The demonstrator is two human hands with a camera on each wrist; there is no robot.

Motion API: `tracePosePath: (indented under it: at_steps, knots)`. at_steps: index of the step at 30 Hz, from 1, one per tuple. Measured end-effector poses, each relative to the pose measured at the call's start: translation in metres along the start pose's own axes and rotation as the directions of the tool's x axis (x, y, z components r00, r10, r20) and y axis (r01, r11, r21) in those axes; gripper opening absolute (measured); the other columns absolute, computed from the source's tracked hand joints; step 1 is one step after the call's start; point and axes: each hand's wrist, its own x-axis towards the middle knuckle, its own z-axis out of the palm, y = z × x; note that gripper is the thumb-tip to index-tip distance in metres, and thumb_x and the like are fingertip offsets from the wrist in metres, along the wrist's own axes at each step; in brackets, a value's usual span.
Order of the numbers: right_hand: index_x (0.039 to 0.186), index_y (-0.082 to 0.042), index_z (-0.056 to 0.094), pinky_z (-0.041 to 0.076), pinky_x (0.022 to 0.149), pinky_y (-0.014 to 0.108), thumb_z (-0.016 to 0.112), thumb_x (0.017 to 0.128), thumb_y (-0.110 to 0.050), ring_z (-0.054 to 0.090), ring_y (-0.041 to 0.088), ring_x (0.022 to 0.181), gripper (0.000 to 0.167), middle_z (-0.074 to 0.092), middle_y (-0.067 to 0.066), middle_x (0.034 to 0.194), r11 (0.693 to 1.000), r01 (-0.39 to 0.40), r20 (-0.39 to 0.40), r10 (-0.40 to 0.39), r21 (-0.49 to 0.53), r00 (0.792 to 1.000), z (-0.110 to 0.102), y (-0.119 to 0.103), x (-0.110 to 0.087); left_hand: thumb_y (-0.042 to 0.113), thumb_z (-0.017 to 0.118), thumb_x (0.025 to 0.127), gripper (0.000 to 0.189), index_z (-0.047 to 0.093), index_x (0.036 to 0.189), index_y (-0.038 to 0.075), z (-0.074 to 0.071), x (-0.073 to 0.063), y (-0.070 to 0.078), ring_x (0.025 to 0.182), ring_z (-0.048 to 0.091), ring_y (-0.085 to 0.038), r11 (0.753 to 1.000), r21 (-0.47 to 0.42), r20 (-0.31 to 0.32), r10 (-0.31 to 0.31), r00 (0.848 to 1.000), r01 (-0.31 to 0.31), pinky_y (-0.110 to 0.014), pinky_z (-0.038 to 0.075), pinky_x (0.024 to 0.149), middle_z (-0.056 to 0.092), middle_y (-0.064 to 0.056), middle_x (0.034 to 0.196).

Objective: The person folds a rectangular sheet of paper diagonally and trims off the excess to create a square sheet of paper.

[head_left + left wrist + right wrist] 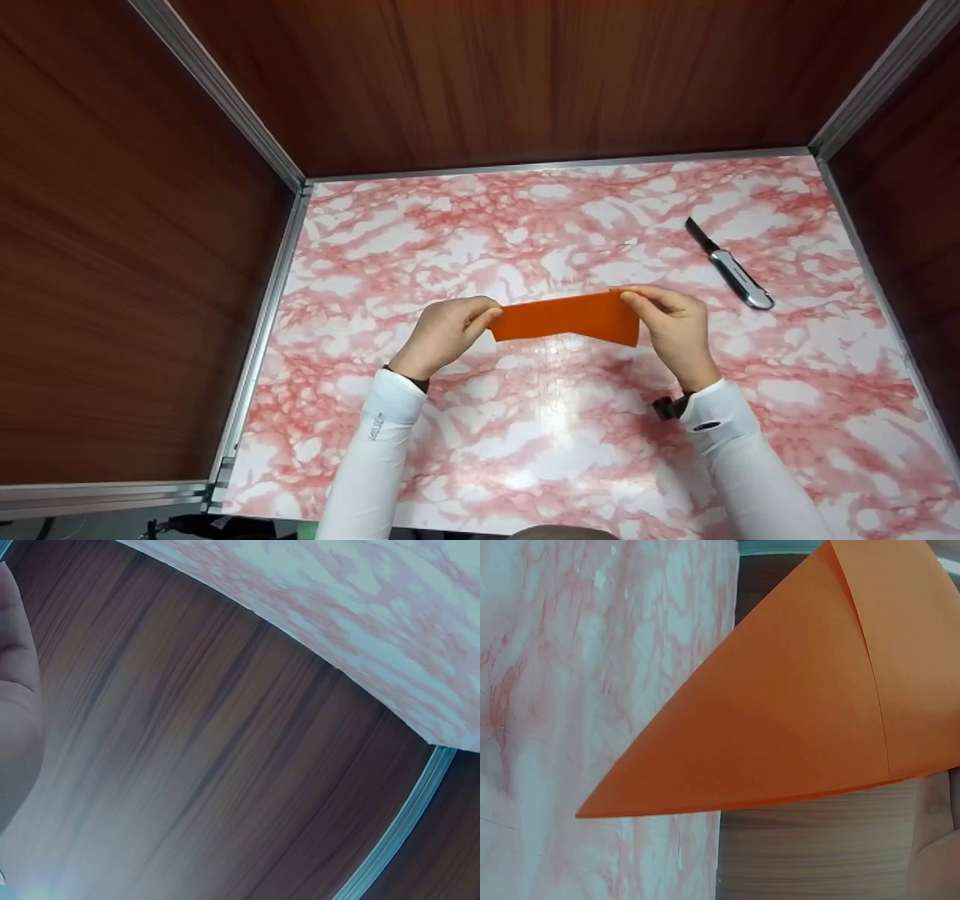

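Observation:
A folded piece of orange paper (555, 317) is held up between the two hands above the table. My left hand (450, 330) pinches its left end between thumb and fingers. At the other end, my right hand (675, 322) pinches the upper right corner. Seen from the right wrist, the orange paper (780, 705) shows a pointed flap and a fold line near the right side. Only the edge of the left hand (19, 712) appears in the left wrist view, and the paper is out of sight there.
A utility knife (739, 277) with a grey and black handle lies at the right, its dark blade exposed. The red-and-white marbled table (360, 255) is bounded by brown wood-grain panels (480, 82) with metal strips along the edges.

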Motion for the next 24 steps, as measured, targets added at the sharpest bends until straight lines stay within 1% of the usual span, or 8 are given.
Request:
tracePosePath:
  at_steps: [2,4,7,10,12,16,20,24]
  knots:
    - [0.1,0.007,0.079,0.057,0.081,0.025,0.078,0.088,0.0,0.072,0.019,0.087,0.014,0.077,0.015,0.096,1.0,-0.01,-0.014,0.01,0.007,1.0,0.0,0.0,0.0,0.041,0.058,0.104,0.027,0.077,0.103,0.021,0.0,-0.001,-0.002,0.072,0.058,-0.005,0.998,-0.062,-0.02,-0.029,0.999,0.028,-0.029,0.052,0.073,0.071,0.013,0.089]
    - [0.1,0.007,0.079,0.057,0.08,0.025,0.079,0.088,0.0,0.072,0.019,0.086,0.013,0.078,0.013,0.095,1.0,-0.02,-0.025,0.02,0.008,0.999,0.0,0.0,-0.001,0.044,0.062,0.101,0.027,0.078,0.1,0.024,0.001,-0.003,-0.004,0.073,0.059,-0.005,0.989,-0.138,-0.05,-0.067,0.996,0.06,-0.03,0.052,0.073,0.072,0.016,0.09]
    - [0.099,0.004,0.08,0.057,0.08,0.025,0.079,0.088,-0.001,0.072,0.019,0.084,0.013,0.077,0.012,0.094,1.0,-0.026,-0.035,0.026,0.001,0.999,0.0,-0.001,-0.002,0.049,0.067,0.095,0.024,0.08,0.092,0.028,0.003,-0.004,-0.007,0.072,0.06,-0.005,0.962,-0.255,-0.104,-0.126,0.987,0.096,-0.031,0.052,0.071,0.072,0.021,0.089]
    - [0.099,0.002,0.081,0.057,0.081,0.026,0.08,0.088,-0.004,0.072,0.021,0.085,0.013,0.077,0.014,0.095,0.999,-0.032,-0.025,0.032,-0.003,0.999,-0.001,0.0,-0.003,0.052,0.071,0.091,0.024,0.079,0.085,0.03,0.004,-0.005,-0.01,0.071,0.061,-0.006,0.934,-0.34,-0.138,-0.167,0.976,0.112,-0.031,0.052,0.069,0.072,0.022,0.086]
    - [0.1,0.0,0.082,0.057,0.082,0.027,0.081,0.088,-0.008,0.072,0.022,0.086,0.014,0.077,0.014,0.096,0.999,-0.042,-0.017,0.042,-0.013,0.999,-0.002,0.0,-0.003,0.054,0.072,0.09,0.026,0.078,0.083,0.03,0.004,-0.005,-0.01,0.071,0.061,-0.008,0.911,-0.392,-0.136,-0.192,0.972,0.125,-0.032,0.052,0.069,0.072,0.019,0.085]
    - [0.103,-0.002,0.081,0.056,0.085,0.026,0.081,0.09,-0.018,0.071,0.022,0.09,0.021,0.077,0.013,0.1,0.994,-0.101,0.007,0.101,-0.051,0.995,-0.005,0.003,-0.002,0.054,0.07,0.092,0.03,0.078,0.085,0.025,0.005,-0.003,-0.012,0.073,0.056,-0.012,0.855,-0.498,-0.103,-0.225,0.969,0.145,-0.034,0.048,0.072,0.073,0.011,0.088]
    - [0.106,-0.001,0.081,0.056,0.084,0.027,0.081,0.091,-0.025,0.071,0.021,0.09,0.028,0.077,0.01,0.1,0.983,-0.174,0.023,0.175,-0.061,0.984,-0.007,0.004,0.0,0.049,0.066,0.097,0.03,0.076,0.091,0.02,0.009,-0.001,-0.013,0.08,0.059,-0.014,0.808,-0.563,-0.076,-0.257,0.963,0.171,-0.035,0.052,0.08,0.071,0.005,0.089]
    - [0.105,0.005,0.078,0.057,0.079,0.028,0.078,0.093,-0.025,0.069,0.019,0.083,0.032,0.076,0.006,0.094,0.974,-0.225,0.01,0.225,0.002,0.974,-0.005,0.003,0.001,0.044,0.067,0.097,0.03,0.073,0.092,0.015,0.016,0.003,-0.013,0.085,0.063,-0.021,0.768,-0.605,-0.079,-0.321,0.944,0.211,-0.035,0.055,0.084,0.067,0.001,0.085]
